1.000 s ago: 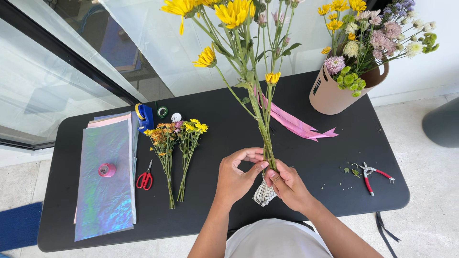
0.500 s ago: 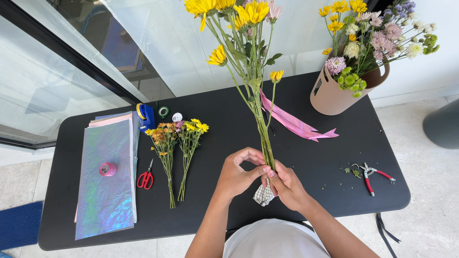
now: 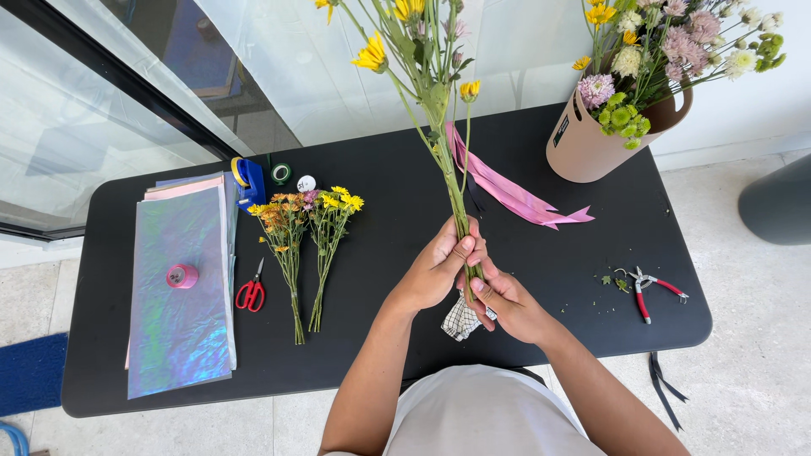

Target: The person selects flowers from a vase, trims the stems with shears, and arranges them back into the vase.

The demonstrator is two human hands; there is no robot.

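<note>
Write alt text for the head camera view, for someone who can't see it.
Both hands, left hand and right hand, grip a bunch of yellow flower stems upright over a black table. On the table lie two small bouquets, red scissors, iridescent wrap, pink ribbon, pruners and a flower bucket.

Flower stems (image 3: 456, 198): held upright at the worktop (image 3: 380, 355) centre.
Wrapping sheets (image 3: 182, 287): laid at 9 o'clock, a tape roll (image 3: 182, 275) on them.
Scissors (image 3: 252, 291): beside the sheets.
Bucket (image 3: 591, 139): set at 2 o'clock.
Pruners (image 3: 649, 287): laid at 3 o'clock.
</note>
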